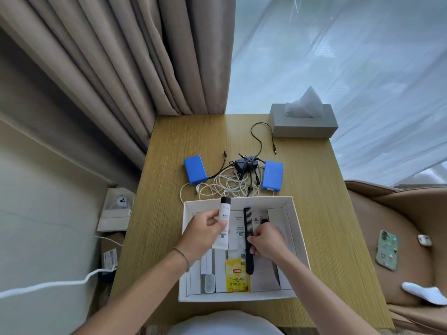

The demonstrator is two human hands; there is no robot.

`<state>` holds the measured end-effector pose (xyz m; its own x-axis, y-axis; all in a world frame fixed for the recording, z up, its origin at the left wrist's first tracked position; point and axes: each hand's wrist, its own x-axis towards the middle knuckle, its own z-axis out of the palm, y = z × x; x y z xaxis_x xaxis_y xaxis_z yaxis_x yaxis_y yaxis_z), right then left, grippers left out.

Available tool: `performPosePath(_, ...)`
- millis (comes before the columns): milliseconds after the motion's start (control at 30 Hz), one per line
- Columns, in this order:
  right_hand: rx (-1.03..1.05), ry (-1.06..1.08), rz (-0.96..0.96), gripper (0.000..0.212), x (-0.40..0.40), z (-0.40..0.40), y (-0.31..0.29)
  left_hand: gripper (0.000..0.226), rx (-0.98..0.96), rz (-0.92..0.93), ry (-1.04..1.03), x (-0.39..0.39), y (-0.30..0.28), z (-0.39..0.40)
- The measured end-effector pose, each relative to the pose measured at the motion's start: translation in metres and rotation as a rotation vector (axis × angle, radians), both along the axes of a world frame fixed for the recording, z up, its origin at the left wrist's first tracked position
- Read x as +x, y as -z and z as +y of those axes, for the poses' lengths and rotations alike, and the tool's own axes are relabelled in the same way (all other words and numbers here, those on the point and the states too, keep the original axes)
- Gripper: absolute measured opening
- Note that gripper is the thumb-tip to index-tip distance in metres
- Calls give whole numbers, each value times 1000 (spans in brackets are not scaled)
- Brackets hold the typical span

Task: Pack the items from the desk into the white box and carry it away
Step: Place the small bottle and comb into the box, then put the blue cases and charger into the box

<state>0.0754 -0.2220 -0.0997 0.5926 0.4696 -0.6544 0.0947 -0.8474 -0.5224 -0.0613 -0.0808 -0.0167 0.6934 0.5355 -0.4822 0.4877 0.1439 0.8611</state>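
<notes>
While the left hand [204, 229] pinches a light, rigid, smooth white tube [223, 222] by its middle above the white box [238, 297], the right hand [267, 240] pinches a stiff black comb [248, 228] midway, inside it.

Beige curtains [116, 56], sheer-covered bright window [338, 56], tan armchair [406, 238].

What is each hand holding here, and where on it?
Left hand: white tube, around its middle. Right hand: black comb, pinched mid-length.
</notes>
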Motion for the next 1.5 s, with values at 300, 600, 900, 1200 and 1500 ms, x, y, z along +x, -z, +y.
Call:
performPosePath(300, -125, -150, -327, 43, -3, 1, -6, 27, -27, 291, 52, 0, 38, -18)
performPosePath(600, 48, -76, -245, 23, -7, -19, -40, 26, 208, 490, 184, 32, 57, -24)
performPosePath(900, 197, 25, -207, 21, 1, -31, -65, 41, 533, 576, 366, 36, 68, -34)
performPosePath(1200, 367, 116, -259, 20, 50, -4, -103, 15, 805, 99, 294, 41, 11, -25)
performPosePath(1500, 348, 102, -272, 9, 109, 34, -97, 18, 841, 137, 267, 122, 7, 44)
